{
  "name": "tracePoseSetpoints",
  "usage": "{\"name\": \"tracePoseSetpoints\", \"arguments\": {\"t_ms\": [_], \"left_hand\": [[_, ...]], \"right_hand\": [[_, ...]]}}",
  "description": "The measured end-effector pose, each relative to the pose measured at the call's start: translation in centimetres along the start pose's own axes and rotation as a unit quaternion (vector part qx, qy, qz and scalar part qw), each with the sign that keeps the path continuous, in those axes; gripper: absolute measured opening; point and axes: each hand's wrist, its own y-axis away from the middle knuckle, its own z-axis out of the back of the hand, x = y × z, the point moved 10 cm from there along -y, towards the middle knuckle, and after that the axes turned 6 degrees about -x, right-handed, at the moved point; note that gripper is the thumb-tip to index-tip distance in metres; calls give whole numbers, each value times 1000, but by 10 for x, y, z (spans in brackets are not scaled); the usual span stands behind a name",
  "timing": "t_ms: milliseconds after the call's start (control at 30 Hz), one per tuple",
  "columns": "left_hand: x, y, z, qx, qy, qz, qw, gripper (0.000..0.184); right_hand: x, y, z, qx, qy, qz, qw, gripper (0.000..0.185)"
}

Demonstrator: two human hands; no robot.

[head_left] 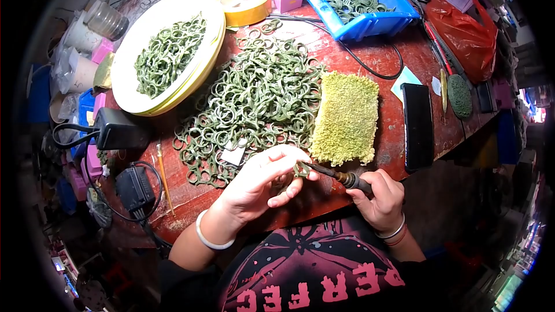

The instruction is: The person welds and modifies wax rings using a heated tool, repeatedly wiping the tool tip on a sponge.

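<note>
My left hand (269, 180), wearing a white bangle, pinches a small green ring (301, 169) between thumb and fingers near the table's front edge. In my right hand (381, 199) is a tool that looks like a soldering iron (342, 178), with a thick dark handle and narrow metal shaft. Its tip points left and meets or nearly meets the ring; I cannot tell if they touch. Just beyond my hands lie a large heap of similar green rings (260, 86) and a yellow-green rough-textured pad (346, 117). A small white tag (233, 152) rests on the heap.
A white plate (130, 75) of green rings is at the left, a blue bin (370, 30) with more at the back. A phone (417, 127) and red plastic bag (465, 37) lie to the right. Black adapters (134, 188), cables and a thin brush (165, 179) sit left.
</note>
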Motion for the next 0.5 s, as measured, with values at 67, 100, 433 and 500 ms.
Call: {"name": "tracePoseSetpoints", "arguments": {"t_ms": [67, 100, 433, 500], "left_hand": [[0, 0, 0, 3, 3, -3, 1000, 27], [0, 0, 0, 5, -1, -4, 1000, 27], [-1, 0, 2, -8, -43, -32, 999, 30], [-1, -1, -1, -11, -53, -41, 998, 31]], "right_hand": [[0, 0, 1, -2, -3, -2, 1000, 29], [0, -1, 2, 4, -4, -6, 1000, 28], [23, -27, -4, -25, -192, -70, 979, 29], [43, -41, -14, -17, -222, -32, 974, 30]]}}
